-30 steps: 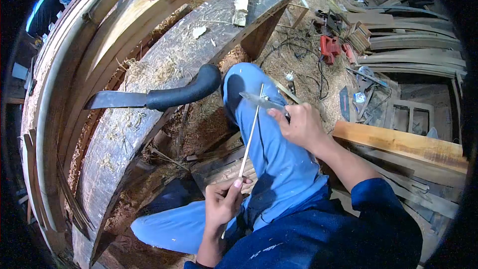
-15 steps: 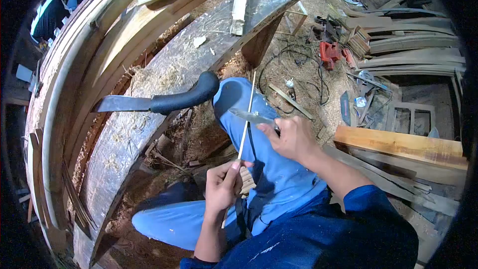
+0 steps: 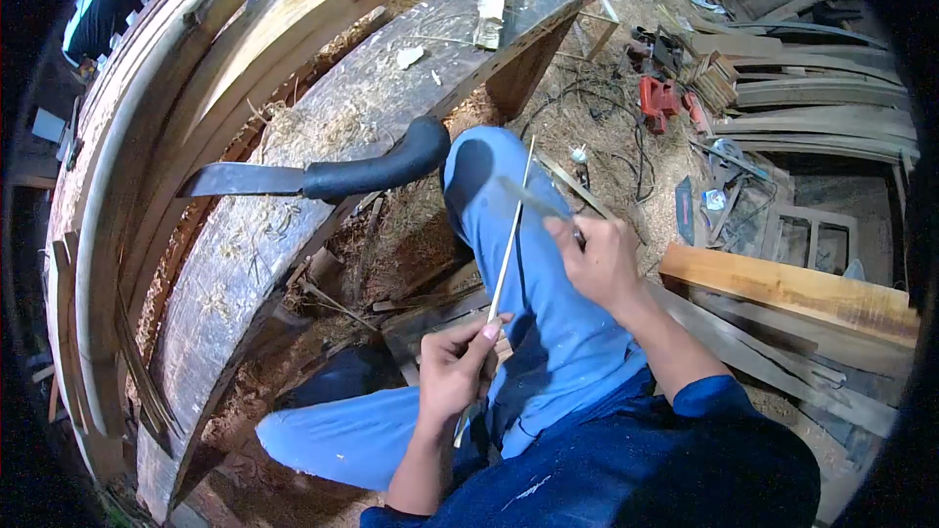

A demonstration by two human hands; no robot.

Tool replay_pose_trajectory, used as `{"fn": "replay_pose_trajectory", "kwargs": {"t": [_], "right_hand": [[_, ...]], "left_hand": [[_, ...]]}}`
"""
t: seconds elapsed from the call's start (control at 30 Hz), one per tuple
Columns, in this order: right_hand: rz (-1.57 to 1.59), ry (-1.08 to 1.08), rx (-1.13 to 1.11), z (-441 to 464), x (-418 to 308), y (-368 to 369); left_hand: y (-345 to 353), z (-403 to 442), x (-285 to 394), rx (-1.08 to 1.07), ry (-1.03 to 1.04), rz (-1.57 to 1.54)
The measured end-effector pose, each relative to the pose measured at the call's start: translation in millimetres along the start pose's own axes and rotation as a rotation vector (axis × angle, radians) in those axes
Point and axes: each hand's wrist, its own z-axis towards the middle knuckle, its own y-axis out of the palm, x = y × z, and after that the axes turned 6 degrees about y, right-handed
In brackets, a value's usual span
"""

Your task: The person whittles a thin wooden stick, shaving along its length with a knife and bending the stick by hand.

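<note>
My left hand point(image 3: 455, 367) pinches a thin pale wooden strip point(image 3: 511, 249), whose lower end sticks out below the fist. The strip slants up over my blue-trousered thigh. In my right hand point(image 3: 599, 259) is a knife point(image 3: 526, 198); its blade is smeared by motion and lies across the upper part of the strip. Whether edge and wood touch, I cannot tell. A machete point(image 3: 323, 176) with a curved black handle rests on the worn plank bench point(image 3: 225, 284) to the left, apart from both hands.
Curved timbers point(image 3: 147, 137) run along the left, and more are stacked at right point(image 3: 822, 93). A red power tool point(image 3: 658, 103) and a black cable point(image 3: 641, 161) lie on the shaving-strewn floor. A squared yellowish beam point(image 3: 782, 284) lies right of my arm. Part of another person point(image 3: 103, 15) shows top left.
Both hands and the strip have shifted slightly to the right in view. The knife blade has turned more steeply and is now blurred. My left hand still grips the strip.
</note>
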Motion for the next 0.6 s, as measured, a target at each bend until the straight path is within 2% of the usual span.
{"fn": "replay_pose_trajectory", "kwargs": {"t": [0.13,0.17,0.4,0.6], "right_hand": [[-0.08,-0.044,-0.161,-10.7,-22.3,-6.3],[-0.179,-0.056,-0.196,-12.8,-22.7,-6.7],[-0.193,-0.13,-0.181,-22.6,-25.8,-4.8],[-0.243,-0.094,-0.204,-22.0,-21.0,-1.1]], "left_hand": [[7.8,14.9,8.7,0.035,0.113,-0.011],[8.7,18.1,11.6,0.045,0.107,-0.016],[7.6,33.0,11.8,0.102,0.172,0.016],[6.6,32.0,9.5,0.062,0.146,-0.028]]}}
